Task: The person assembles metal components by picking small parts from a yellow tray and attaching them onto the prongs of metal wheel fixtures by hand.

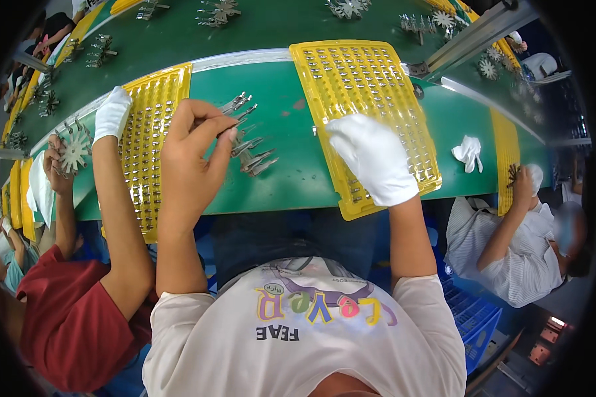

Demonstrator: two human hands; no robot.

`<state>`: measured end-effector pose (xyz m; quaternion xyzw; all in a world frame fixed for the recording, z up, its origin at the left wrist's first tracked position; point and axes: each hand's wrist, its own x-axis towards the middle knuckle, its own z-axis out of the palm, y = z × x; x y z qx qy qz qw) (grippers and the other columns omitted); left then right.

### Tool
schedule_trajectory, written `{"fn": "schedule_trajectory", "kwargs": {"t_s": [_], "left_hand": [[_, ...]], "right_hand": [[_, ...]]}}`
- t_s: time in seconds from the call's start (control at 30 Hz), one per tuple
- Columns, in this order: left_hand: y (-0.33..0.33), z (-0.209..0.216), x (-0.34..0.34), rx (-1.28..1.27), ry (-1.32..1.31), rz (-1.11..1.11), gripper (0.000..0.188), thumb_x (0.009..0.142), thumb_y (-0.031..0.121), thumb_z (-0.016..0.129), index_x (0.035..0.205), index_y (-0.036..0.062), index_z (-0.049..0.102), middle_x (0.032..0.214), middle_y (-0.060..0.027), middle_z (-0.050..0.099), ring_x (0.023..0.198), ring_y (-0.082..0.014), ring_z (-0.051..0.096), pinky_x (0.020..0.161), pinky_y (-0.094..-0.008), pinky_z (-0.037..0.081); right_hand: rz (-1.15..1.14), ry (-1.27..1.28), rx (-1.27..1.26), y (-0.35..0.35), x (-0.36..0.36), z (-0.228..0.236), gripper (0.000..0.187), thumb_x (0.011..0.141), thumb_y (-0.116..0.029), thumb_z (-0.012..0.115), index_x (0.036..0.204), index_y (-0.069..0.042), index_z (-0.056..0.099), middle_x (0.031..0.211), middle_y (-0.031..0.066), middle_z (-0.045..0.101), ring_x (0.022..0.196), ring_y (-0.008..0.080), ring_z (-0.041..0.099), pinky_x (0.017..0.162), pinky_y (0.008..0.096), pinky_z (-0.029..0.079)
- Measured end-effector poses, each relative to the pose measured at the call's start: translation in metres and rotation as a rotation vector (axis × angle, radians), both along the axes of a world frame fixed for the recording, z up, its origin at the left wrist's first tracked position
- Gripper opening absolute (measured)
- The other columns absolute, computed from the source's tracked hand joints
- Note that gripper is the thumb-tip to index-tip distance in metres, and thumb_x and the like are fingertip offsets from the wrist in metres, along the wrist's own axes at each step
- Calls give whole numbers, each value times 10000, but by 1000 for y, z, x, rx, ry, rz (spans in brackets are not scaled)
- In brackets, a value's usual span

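Observation:
My bare left hand (198, 142) is closed in a pinch at the thumb and forefinger. It holds a metal rack with several clip-like arms (250, 149), which fan out to the right above the green bench. My right hand (372, 157), in a white glove, is over the yellow plastic tray (347, 206), its fingers drawn together at the tray's left side. A small shiny metal part (314, 131) shows at those fingertips. Rows of similar small metal parts (351, 61) sit in the tray's pockets; the glove covers some of them.
Another filled yellow tray (157, 92) lies at left, with a co-worker's gloved hand (113, 114) over it. That co-worker's other hand holds a star-shaped rack (76, 149). A loose white glove (469, 153) lies right. Behind, more racks (218, 12) lie on a dark green belt; a metal post (480, 41) stands right.

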<state>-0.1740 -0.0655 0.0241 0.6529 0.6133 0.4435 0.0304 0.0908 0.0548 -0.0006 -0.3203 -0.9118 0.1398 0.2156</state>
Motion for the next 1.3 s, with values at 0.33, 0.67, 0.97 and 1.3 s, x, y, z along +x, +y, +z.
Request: {"fn": "schedule_trajectory", "kwargs": {"t_s": [0.33, 0.67, 0.97, 1.3], "left_hand": [[-13, 5, -10, -1, -87, -5, 181, 830, -90, 716, 998, -25, 735, 1025, -103, 610, 901, -237, 637, 741, -327, 517], [-13, 4, -18, 50, -181, -97, 182, 820, -72, 724, 990, -14, 750, 1014, -104, 622, 888, -221, 636, 736, -323, 503], [-7, 12, 1, 33, -227, -262, 168, 831, -72, 720, 981, -5, 752, 974, -96, 614, 836, -211, 625, 674, -314, 500], [-3, 22, 26, 74, -131, -303, 134, 800, -84, 721, 922, -29, 712, 942, -114, 593, 831, -263, 624, 700, -353, 511]], "right_hand": [[28, -413, 250, 17, -44, -14, 110, 873, -176, 714, 932, -95, 758, 903, 104, 703, 859, 286, 709, 756, 408, 578], [115, -283, 310, 27, -49, -21, 79, 866, -114, 666, 808, -62, 676, 760, 120, 659, 685, 288, 691, 614, 402, 565], [125, 324, -392, -26, -44, 59, 96, 851, 35, 725, 944, 7, 721, 961, 94, 754, 864, 169, 721, 787, 289, 561], [258, 386, -265, -25, -35, 59, 142, 861, -66, 779, 990, -43, 724, 874, 119, 718, 765, 271, 735, 688, 346, 573]]}}
